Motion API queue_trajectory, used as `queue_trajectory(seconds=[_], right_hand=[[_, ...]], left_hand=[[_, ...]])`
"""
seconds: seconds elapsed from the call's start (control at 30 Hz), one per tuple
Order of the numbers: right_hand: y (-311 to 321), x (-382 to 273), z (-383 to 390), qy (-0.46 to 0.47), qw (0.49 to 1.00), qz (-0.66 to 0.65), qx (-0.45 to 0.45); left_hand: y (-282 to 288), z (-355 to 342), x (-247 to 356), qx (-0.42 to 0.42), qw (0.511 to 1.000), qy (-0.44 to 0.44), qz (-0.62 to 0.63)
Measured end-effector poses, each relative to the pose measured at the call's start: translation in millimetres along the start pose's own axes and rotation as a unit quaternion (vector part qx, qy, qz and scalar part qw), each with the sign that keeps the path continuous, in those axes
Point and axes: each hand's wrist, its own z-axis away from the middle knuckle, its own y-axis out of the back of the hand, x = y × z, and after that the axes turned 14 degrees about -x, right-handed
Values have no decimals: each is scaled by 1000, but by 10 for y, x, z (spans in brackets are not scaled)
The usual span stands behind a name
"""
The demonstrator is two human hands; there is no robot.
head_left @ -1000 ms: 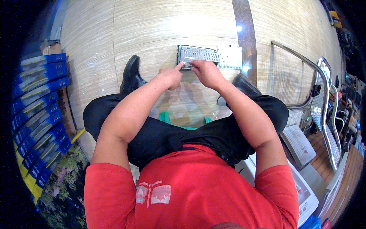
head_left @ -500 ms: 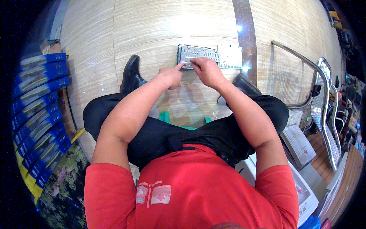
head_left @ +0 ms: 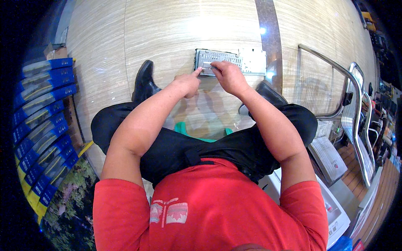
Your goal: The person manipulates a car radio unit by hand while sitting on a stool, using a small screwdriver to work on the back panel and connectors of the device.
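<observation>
A silver metal box with slots across its top lies flat on the tiled floor, ahead of the person and roughly between the feet; that spot probably puts it within easy reach from a low seat, on something firm that will not give. A pale flat plate meets its right end; whether the two are joined cannot be told.

The left hand has its index finger stretched to the near left corner of the box, the other fingers curled under. It looks more like steadying or marking a spot than grasping, but I cannot tell whether its grip has anything in it. The right hand comes over the near edge, thumb and fingers bent close together as in a pinch, perhaps for fine work; whether that grip is closed on something small cannot be made out.

A black boot stands on the left and another on the right, set wide, likely to leave room for both arms. Blue boxes line the far left, and a shiny metal chair stands on the right.
</observation>
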Motion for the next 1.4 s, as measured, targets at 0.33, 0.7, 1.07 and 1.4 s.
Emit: queue_trajectory(seconds=[0.33,0.7,1.07,1.4], right_hand=[[-8,8,-13,8,1000,2,-6],[-8,-1,1,17,1000,-3,-21],[29,-43,-18,-58,997,-29,-36],[6,-20,1,11,1000,10,-15]], left_hand=[[4,-8,2,-7,1000,-3,-8],[5,-13,11,-2,1000,-7,-9],[4,-6,-12,8,1000,-13,-11],[25,8,-8,3,1000,-13,-4]])
